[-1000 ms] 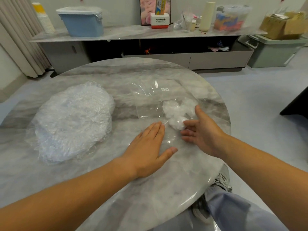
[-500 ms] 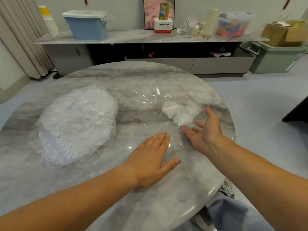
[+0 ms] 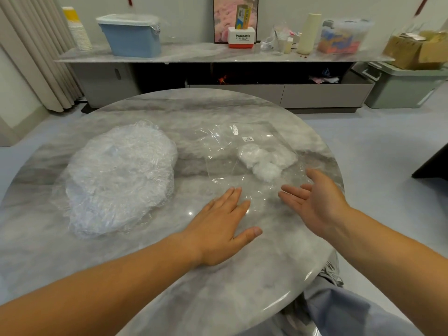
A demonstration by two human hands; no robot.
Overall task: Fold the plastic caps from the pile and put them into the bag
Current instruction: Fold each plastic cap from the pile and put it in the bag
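A big pile of clear plastic caps (image 3: 118, 175) lies on the left half of the round marble table (image 3: 169, 112). A flat transparent bag (image 3: 242, 151) lies right of centre, and a few folded white caps (image 3: 265, 163) sit inside it near its right side. My left hand (image 3: 223, 224) rests flat, palm down, on the table with its fingertips at the bag's near edge. My right hand (image 3: 312, 200) hovers palm-up with straight fingers at the bag's near right corner, holding nothing.
The table's rim curves close by on the right and near side, with my knees and a shoe (image 3: 332, 272) below it. Beyond the table stands a low cabinet (image 3: 218, 57) carrying a blue tub (image 3: 132, 35), boxes and bottles. Curtains (image 3: 36, 52) hang at left.
My right hand has drawn back out of the bag, away from the folded caps, and turned palm-up. My left hand stays flat on the table. The view has shifted slightly.
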